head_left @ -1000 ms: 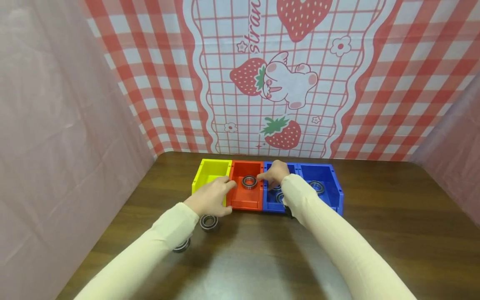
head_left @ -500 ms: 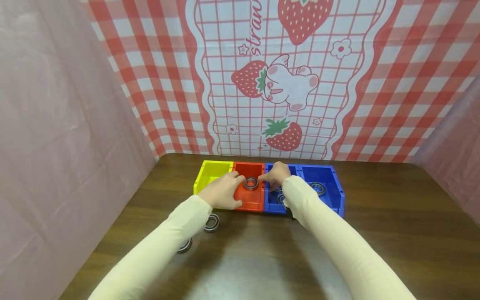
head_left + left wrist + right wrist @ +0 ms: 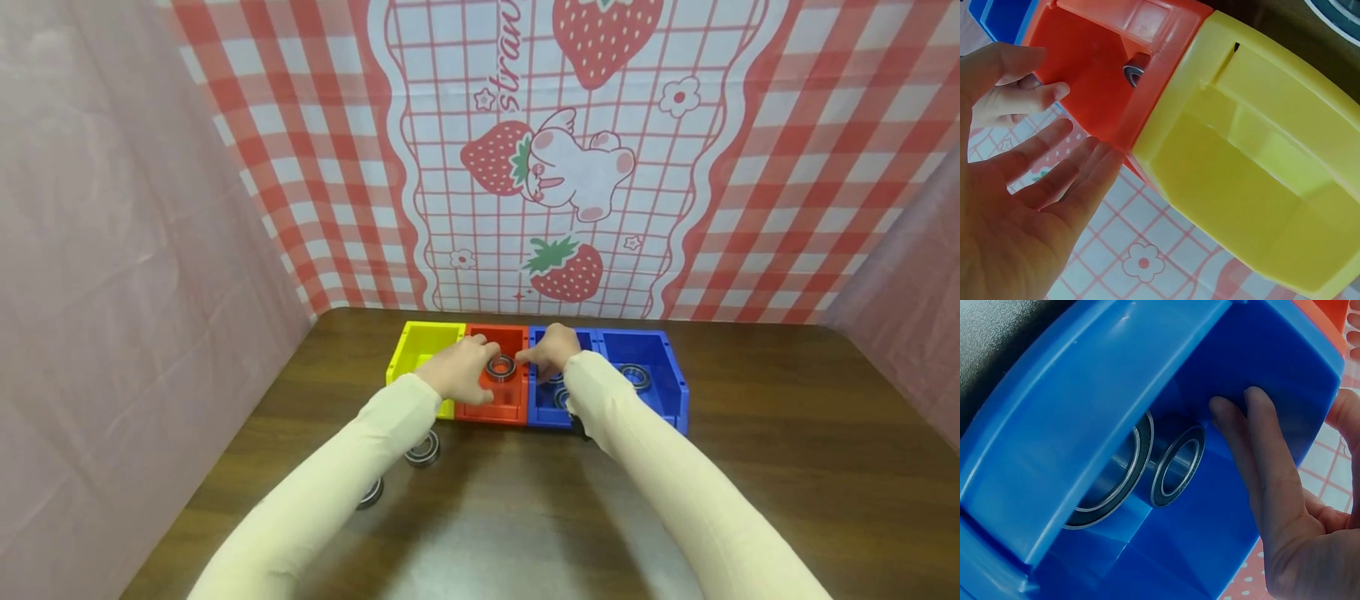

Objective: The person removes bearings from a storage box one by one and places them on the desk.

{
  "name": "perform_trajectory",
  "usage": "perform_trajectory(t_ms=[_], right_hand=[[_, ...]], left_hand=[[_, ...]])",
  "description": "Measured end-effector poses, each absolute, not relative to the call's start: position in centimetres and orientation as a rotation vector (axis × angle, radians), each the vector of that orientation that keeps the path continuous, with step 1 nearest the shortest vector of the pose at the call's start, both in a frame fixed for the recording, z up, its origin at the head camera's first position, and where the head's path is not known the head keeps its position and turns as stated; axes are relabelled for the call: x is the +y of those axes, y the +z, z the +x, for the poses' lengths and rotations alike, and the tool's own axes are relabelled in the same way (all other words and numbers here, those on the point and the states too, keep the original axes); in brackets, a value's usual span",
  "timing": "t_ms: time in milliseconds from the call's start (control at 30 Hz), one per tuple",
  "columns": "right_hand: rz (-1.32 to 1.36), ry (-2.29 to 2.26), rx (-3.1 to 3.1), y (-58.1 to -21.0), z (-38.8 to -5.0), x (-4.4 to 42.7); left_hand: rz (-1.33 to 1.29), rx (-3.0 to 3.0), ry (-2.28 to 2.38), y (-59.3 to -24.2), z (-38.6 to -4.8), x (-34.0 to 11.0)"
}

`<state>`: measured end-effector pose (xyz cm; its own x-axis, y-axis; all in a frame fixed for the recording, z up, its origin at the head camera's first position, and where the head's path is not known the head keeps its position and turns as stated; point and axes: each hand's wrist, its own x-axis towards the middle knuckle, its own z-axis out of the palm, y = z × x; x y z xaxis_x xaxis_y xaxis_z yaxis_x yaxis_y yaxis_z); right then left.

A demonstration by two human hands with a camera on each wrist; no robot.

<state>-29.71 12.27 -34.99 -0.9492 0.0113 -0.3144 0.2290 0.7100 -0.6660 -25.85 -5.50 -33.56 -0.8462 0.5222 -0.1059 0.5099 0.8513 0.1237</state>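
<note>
My left hand (image 3: 465,371) hovers over the red bin (image 3: 491,414), thumb and fingers spread and holding nothing. A ring bearing (image 3: 500,367) lies in that bin, just right of its fingertips. In the left wrist view the left hand (image 3: 1041,200) has its palm and relaxed fingers in sight. My right hand (image 3: 553,350) is over the left blue bin (image 3: 551,421), beside the wall shared with the red one. The right wrist view shows two nearly straight fingers (image 3: 1266,444) inside the blue bin, near two bearings (image 3: 1179,467); the thumb side is partly hidden by the wall.
A yellow bin (image 3: 397,358) stands at the row's left end, a second blue bin (image 3: 660,392) with a bearing (image 3: 636,377) at its right. Two bearings (image 3: 423,450) lie on the wooden table (image 3: 487,517), one partly behind the left sleeve. Patterned cloth hangs behind.
My left hand has moved right, from the edge between the yellow and red bins to above the red bin, nearer the bearing. My right hand has stayed nearly still.
</note>
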Motion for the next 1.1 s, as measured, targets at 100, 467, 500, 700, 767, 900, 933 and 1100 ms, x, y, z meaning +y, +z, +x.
perform_trajectory(t_ms=[100,467,500,700,767,900,933,1100], right_hand=[[0.195,-1.081,2.623,-34.9,-29.8,12.3],[0.176,-1.074,2.637,-35.1,-29.8,12.4],[0.173,-1.072,2.636,-35.0,-29.8,12.4],[0.175,-1.061,2.643,-34.9,-29.8,12.4],[0.179,-1.060,2.643,-34.9,-29.8,12.4],[0.184,-1.060,2.639,-34.9,-29.8,12.4],[0.185,-1.060,2.639,-34.9,-29.8,12.3],[0.181,-1.072,2.630,-34.9,-29.8,12.3]], left_hand=[[0.788,2.887,0.128,-33.6,-26.1,-5.4],[0.840,2.889,0.108,-34.2,-27.4,-4.4],[0.835,2.891,0.101,-34.3,-27.5,-4.3],[0.758,2.877,0.095,-34.4,-28.2,-3.7],[0.739,2.867,0.092,-34.4,-28.5,-3.5],[0.714,2.846,0.076,-34.5,-29.1,-3.2],[0.708,2.840,0.077,-34.5,-29.2,-3.2],[0.647,2.809,0.096,-34.2,-29.3,-2.8]])
